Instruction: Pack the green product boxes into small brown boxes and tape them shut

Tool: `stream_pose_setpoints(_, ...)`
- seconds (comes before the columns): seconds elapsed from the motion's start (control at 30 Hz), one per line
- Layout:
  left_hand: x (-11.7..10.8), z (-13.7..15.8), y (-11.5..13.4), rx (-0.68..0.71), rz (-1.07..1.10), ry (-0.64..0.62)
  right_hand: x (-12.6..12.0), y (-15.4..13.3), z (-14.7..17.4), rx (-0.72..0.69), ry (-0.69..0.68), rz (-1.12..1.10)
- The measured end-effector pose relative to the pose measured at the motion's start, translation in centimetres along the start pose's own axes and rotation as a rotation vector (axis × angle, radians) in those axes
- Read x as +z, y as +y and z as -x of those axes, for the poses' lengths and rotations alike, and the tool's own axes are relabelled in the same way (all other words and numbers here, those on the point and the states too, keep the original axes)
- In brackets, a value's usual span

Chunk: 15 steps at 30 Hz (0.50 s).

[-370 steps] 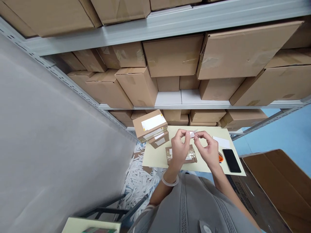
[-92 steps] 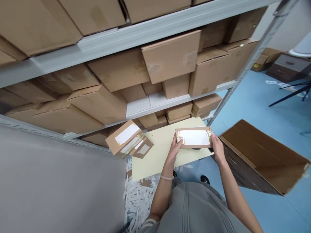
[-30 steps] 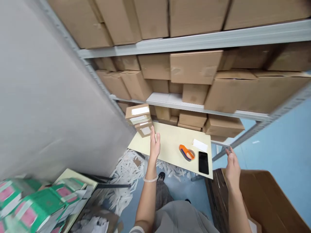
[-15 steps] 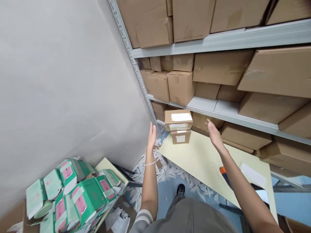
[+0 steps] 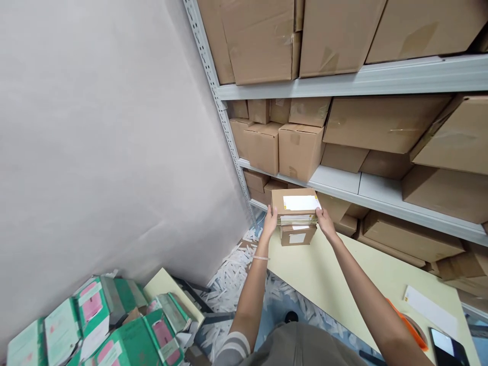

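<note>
A small cardboard box [image 5: 280, 203] with a white label on top sits on another cardboard box [image 5: 286, 238], stacked at the far left end of the pale yellow table [image 5: 324, 269]. My left hand [image 5: 270, 219] presses the upper box's left side, fingers along its edge. On its right side, my right hand [image 5: 324, 219] grips near the front corner. The upper box stays close above or on the lower one; whether they touch is hard to tell. The lower box also bears a white label.
Metal shelves [image 5: 335, 81] full of cardboard boxes rise behind the table. An orange ring-shaped item [image 5: 414, 330], a white paper [image 5: 430, 310] and a phone [image 5: 448, 348] lie at right. Green-and-pink packages [image 5: 125, 340] are piled lower left. Shredded paper [image 5: 229, 274] covers the floor beside the wall.
Both hands have come inward from either side and now hold the upper box between them. The view has shifted, bringing the orange item and phone out from behind the right arm.
</note>
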<state>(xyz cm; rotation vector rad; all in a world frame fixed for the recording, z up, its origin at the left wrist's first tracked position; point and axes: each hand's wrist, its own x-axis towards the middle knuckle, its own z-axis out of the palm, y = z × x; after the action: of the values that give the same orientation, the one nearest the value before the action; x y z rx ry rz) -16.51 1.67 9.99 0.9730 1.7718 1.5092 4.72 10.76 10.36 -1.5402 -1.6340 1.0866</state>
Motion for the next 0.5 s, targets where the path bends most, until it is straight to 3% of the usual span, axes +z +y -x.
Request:
stream_pose_setpoints(0.13,1.6,0.4,-0.3,-0.015,0.015,0.018,0.3,0.0,-0.4,0.034,0.015,0.016)
stream_pose_setpoints(0.37,0.8,0.4,0.3,0.006,0.045,-0.012,0.3,-1.2,0.7,0.047,0.04,0.012)
stream_pose_setpoints(0.5,0.9,1.3,1.6,0.042,0.032,-0.008,-1.3,-2.4,2.2,0.021,0.068,0.004)
